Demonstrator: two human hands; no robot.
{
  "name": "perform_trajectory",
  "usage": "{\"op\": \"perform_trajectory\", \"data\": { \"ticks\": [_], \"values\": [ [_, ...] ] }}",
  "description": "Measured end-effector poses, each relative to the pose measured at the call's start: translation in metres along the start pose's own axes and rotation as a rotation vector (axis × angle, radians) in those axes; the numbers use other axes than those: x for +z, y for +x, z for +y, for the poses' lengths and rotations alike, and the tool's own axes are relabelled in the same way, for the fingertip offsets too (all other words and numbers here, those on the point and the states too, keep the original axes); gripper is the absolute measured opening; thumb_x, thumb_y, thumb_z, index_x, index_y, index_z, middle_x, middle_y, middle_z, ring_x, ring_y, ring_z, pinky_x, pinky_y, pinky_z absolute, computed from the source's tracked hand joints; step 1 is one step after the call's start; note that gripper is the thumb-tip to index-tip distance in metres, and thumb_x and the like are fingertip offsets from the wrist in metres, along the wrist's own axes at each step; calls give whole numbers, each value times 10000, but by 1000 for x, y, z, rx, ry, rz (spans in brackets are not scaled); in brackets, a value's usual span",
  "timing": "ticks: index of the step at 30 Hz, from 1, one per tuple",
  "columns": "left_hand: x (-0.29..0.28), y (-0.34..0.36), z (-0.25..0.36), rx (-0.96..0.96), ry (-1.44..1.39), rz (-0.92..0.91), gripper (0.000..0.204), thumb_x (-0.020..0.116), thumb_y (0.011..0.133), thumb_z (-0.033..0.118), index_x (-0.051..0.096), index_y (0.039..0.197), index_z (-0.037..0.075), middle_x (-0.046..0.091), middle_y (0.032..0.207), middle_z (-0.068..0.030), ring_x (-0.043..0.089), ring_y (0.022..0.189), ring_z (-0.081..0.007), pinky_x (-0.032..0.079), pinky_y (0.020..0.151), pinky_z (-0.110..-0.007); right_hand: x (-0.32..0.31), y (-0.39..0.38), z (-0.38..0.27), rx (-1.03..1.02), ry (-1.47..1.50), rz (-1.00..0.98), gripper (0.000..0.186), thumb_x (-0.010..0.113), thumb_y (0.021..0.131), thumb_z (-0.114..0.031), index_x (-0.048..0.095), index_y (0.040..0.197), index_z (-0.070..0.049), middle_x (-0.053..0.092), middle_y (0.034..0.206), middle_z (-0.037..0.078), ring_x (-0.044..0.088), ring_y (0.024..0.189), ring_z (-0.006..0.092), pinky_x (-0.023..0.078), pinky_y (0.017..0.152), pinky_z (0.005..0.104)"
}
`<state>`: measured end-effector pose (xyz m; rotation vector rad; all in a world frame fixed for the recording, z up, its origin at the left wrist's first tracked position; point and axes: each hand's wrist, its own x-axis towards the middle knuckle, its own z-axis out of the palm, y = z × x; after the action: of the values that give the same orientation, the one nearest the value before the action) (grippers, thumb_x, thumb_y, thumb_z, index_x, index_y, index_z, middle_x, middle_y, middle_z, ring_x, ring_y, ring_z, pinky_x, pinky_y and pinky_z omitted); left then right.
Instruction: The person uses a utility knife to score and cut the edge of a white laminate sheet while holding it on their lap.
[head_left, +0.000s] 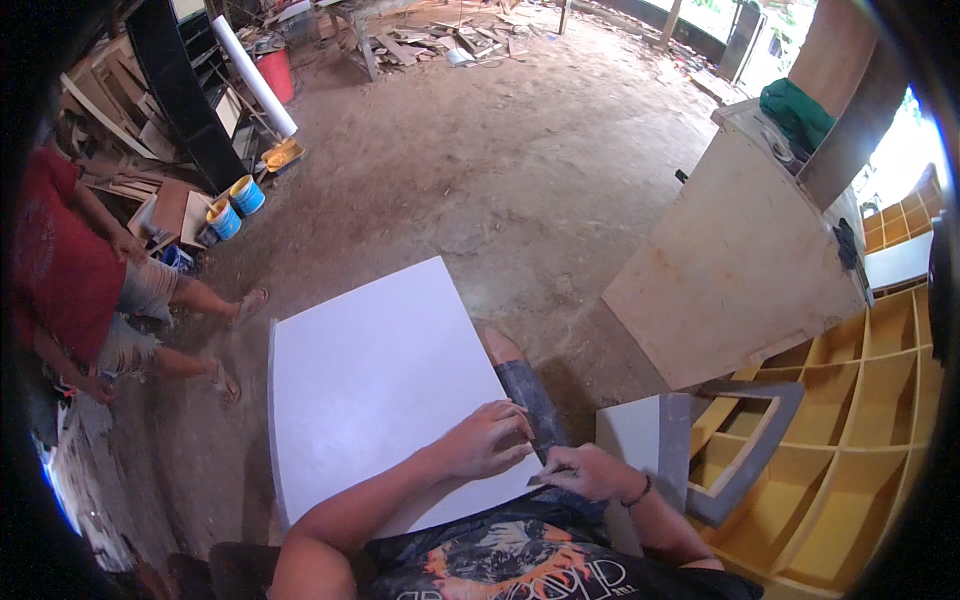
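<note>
A large white panel (385, 375) lies across my lap, with its near right corner by my hands. Resting on the panel close to its right edge, my left hand (488, 440) has bent fingers, with a gap between thumb and forefinger. My right hand (588, 472) is closed at that corner, its thumb and fingers pinching a small dark flat piece (536, 480) against the edge. Too little of the piece shows to tell its kind. Under the panel's right side a dark-clothed leg (528, 395) is partly visible.
At left stands a person in a red shirt (70, 255). Beyond are paint buckets (224, 218) and stacked boards. On the right are a large wooden panel (720, 260), a grey-edged frame (745, 450) and a yellow compartmented shelf unit (850, 400). Scrap wood (450, 45) covers the far floor.
</note>
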<state>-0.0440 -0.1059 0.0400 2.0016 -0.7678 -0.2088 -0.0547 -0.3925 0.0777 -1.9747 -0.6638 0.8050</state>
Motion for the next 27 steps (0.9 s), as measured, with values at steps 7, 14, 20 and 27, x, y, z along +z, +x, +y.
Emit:
{"op": "perform_trajectory", "data": {
  "ticks": [7,14,20,27],
  "values": [
    [0,1,-1,-10,27,-26,242,777,1016,263,711,1147,71,710,1260,-185,599,1387,-410,449,1191,-554,0,1,-10,-10,32,-57,196,771,1054,-224,745,1075,-31,829,1050,144,812,927,290,609,825,375],
    [-2,2,4,-27,7,-29,249,772,1023,286,712,1125,67,709,1260,-183,591,1406,-408,449,1190,-552,0,2,-7,-35,34,-62,189,774,1051,-217,756,1085,-32,824,1047,141,805,919,276,596,795,381],
    [0,2,0,3,22,-22,238,785,1012,271,712,1113,69,719,1238,-176,614,1379,-408,464,1175,-551,5,3,-2,-43,65,-63,184,786,1045,-218,750,1080,-40,792,986,144,792,895,289,591,801,391],
    [5,1,-5,10,34,19,222,791,1005,255,712,1095,68,725,1224,-171,628,1356,-413,479,1158,-553,2,3,5,20,2,-92,168,779,1050,-197,752,1073,-32,797,1001,141,805,918,282,594,800,386]
  ]
}}
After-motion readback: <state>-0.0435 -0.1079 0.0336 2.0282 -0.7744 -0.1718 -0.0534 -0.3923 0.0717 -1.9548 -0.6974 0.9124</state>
